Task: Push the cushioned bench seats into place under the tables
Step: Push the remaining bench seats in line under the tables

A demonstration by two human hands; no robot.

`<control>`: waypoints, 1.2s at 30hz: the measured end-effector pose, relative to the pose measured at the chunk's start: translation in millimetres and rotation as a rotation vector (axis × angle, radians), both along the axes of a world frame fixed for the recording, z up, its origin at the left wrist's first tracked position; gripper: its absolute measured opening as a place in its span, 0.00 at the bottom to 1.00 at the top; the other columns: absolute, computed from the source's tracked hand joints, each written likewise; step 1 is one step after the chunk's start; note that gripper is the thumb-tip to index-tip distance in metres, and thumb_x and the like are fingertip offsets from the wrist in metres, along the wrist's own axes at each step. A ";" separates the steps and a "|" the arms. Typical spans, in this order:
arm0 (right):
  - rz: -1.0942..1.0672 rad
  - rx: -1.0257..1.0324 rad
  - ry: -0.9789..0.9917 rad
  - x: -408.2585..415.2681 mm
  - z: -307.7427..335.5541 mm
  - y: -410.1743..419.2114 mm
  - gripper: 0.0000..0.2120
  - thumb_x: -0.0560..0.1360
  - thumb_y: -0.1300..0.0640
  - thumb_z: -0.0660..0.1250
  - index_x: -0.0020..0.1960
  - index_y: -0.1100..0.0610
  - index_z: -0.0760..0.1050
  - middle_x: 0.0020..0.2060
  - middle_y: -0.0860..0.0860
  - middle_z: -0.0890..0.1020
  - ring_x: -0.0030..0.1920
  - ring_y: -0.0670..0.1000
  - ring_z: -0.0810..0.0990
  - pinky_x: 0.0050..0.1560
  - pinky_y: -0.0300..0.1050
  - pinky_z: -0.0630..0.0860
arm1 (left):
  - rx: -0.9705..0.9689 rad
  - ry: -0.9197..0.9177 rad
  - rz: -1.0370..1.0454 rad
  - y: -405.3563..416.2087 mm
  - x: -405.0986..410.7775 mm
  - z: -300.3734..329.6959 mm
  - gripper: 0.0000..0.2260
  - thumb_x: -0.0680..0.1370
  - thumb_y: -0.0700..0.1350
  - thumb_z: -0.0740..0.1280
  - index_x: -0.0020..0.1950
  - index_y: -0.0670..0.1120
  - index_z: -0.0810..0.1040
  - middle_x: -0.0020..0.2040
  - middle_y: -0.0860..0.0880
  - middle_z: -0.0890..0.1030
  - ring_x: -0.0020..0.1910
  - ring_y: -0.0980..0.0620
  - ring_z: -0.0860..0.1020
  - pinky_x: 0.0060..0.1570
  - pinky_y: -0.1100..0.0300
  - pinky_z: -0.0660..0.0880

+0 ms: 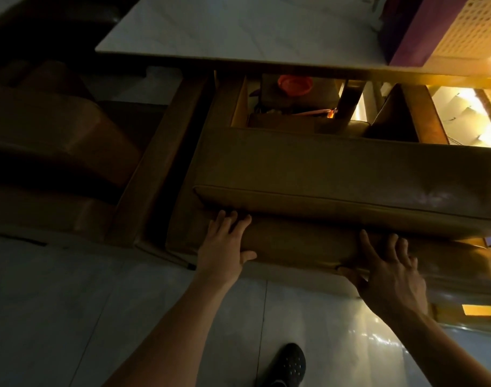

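Note:
A long tan cushioned bench seat (336, 174) lies across the middle of the view, its far edge below the white marble table top (238, 29). Under its near side sits the brown padded base (303, 244) of the bench. My left hand (224, 247) rests flat on that base near its left end, fingers spread and tucked under the cushion's edge. My right hand (392, 269) presses the same base farther right, fingers spread, thumb hooked under its lower edge. Behind the cushion an open storage cavity (289, 107) shows an orange bowl and clutter.
A second brown bench (51, 141) stands in shadow at the left, with a narrow padded divider (160, 152) between the two. A purple box (406, 32) and a cream perforated basket (467, 26) sit on the table's right end. My black shoe (289, 364) is on the grey tiled floor.

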State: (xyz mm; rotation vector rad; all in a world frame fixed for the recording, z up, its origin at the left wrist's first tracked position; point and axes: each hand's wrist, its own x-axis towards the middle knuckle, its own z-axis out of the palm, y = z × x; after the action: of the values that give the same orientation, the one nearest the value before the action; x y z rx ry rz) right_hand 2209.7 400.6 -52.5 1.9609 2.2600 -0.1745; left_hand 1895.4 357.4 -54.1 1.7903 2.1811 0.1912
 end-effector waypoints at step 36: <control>0.033 -0.041 -0.116 -4.0 11.3 1.2 0.47 0.68 0.23 0.42 0.81 0.46 0.50 0.75 0.67 0.59 0.74 0.69 0.57 0.65 0.63 0.71 | -0.019 -0.008 0.005 -2.4 3.4 1.7 0.34 0.76 0.58 0.69 0.77 0.58 0.57 0.79 0.51 0.57 0.78 0.46 0.49 0.75 0.49 0.54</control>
State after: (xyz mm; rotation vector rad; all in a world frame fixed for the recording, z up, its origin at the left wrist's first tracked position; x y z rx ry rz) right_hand 2205.6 401.8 -41.2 1.8612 2.1967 -0.0998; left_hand 1898.8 355.0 -52.3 1.7705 2.1748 0.1783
